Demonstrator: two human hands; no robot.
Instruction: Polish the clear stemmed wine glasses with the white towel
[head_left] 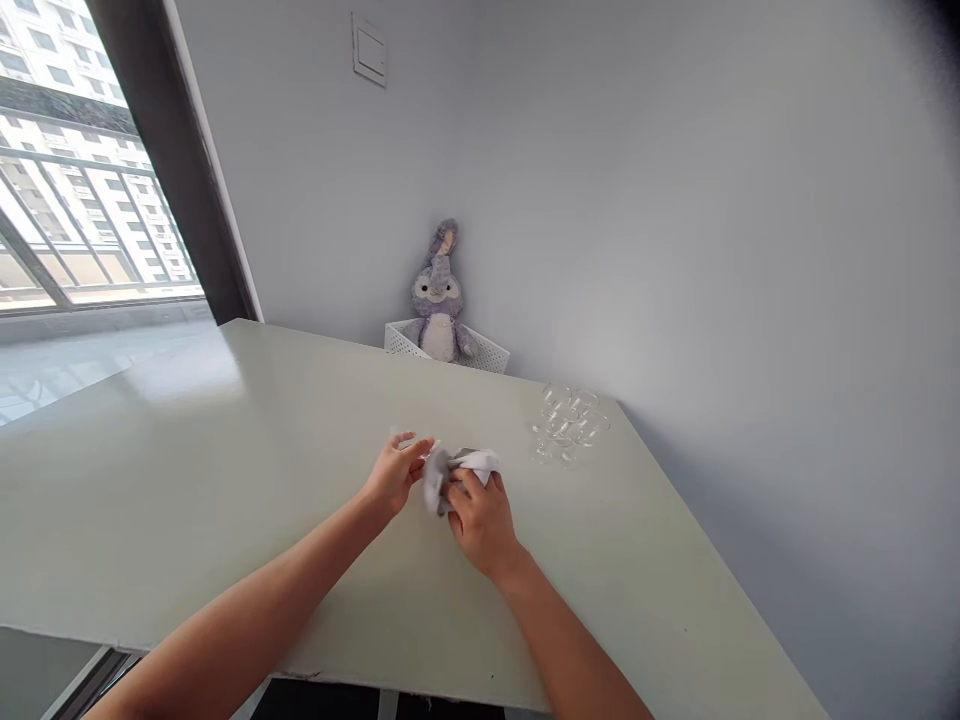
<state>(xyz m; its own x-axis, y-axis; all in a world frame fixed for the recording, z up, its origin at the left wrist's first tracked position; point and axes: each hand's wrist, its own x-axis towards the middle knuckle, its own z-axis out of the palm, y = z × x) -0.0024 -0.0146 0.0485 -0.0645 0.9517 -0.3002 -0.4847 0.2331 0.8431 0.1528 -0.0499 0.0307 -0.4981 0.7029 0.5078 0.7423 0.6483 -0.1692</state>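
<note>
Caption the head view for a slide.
Right hand grips crumpled pale cloth beside left hand; clear stemmed glasses cluster at right.

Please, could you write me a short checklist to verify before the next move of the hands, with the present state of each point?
1. Cloth held firmly enough to stay in hand: ok, the fingers of the right hand are closed on the cloth.
2. Left hand has a secure grip: cannot tell, something clear shows faintly at its fingers.
3. Group of clear glasses apart from both hands: ok, there is a gap between.
4. Glasses far from the table's edges: not ok, they are near its far right corner.
5. Plush toy out of the way: ok, it sits in a white basket beyond the far edge.
</note>
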